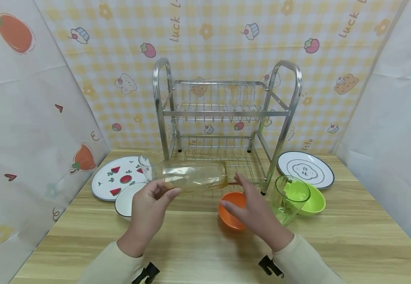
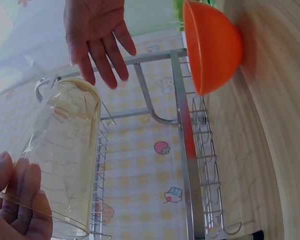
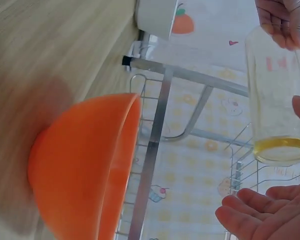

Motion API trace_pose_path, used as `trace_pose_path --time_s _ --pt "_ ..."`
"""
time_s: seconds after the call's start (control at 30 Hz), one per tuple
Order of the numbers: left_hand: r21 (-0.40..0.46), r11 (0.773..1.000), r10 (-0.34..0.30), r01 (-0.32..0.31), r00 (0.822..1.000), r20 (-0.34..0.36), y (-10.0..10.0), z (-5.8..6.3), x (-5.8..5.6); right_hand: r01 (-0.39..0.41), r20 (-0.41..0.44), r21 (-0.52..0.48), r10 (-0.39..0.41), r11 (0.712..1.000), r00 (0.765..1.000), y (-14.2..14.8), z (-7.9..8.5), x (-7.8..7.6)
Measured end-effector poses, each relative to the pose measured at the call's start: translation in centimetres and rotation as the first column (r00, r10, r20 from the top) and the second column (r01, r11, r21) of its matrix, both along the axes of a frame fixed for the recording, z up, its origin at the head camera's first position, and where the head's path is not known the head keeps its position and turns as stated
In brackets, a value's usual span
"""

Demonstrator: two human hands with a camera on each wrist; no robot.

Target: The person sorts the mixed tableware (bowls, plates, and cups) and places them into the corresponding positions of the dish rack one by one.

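Observation:
A yellow-tinted drinking glass (image 1: 195, 175) is held sideways in the air, its thick base to the right. My left hand (image 1: 150, 205) grips it near the rim, thumb in front and fingers curled behind. In the left wrist view the see-through wall of the glass (image 2: 65, 145) shows those fingers (image 2: 27, 185) around the mouth end. My right hand (image 1: 253, 211) is spread beside the base, palm toward it and holding nothing; its fingers (image 3: 245, 212) are loosely bent. Below that hand an orange bowl (image 1: 226, 215) stands upright on the table.
A two-tier metal dish rack (image 1: 226, 113) stands behind the hands. At left are a watermelon-patterned plate (image 1: 102, 181), a white bowl (image 1: 124, 203) and something clear like glass (image 1: 145, 161). At right are a green-tinted glass (image 1: 283, 203), a lime-green bowl (image 1: 317, 203) and a dark-rimmed white plate (image 1: 322, 167).

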State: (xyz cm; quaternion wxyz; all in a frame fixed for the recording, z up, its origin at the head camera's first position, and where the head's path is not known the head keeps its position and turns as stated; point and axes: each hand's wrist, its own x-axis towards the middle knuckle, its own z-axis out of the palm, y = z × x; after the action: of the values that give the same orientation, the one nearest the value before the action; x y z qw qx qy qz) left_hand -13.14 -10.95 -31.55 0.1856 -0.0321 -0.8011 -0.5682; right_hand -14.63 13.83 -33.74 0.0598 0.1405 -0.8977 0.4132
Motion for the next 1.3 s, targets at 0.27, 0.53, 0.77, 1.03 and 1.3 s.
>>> trace_pose_path --time_s 0.27,0.53,0.77,1.03,1.3 --pt "0.219 0.974 -0.072 0.062 0.997 0.036 0.9 0.1 -0.3 -0.009 0.169 -0.266 0.056 0.964 0.984 -0.6 0.6 -0.7" --pt "0.412 0.905 -0.148 0.106 0.986 0.071 1.7 0.2 -0.6 -0.025 0.199 -0.422 0.12 0.906 0.973 -1.2 0.7 -1.4" --pt "0.479 0.866 -0.2 0.14 0.977 0.076 2.2 0.1 -0.9 0.005 0.23 -0.529 0.138 0.849 0.963 -1.6 0.8 -1.6" --pt "0.512 0.841 -0.223 0.174 0.974 0.036 2.7 0.0 -0.9 0.005 0.182 -0.656 0.151 0.754 0.972 -2.2 1.2 -1.8" --pt "0.541 0.819 -0.241 0.194 0.97 0.017 3.3 -0.4 -1.1 -0.021 0.123 -0.771 0.181 0.637 0.976 -2.7 1.4 -1.9"
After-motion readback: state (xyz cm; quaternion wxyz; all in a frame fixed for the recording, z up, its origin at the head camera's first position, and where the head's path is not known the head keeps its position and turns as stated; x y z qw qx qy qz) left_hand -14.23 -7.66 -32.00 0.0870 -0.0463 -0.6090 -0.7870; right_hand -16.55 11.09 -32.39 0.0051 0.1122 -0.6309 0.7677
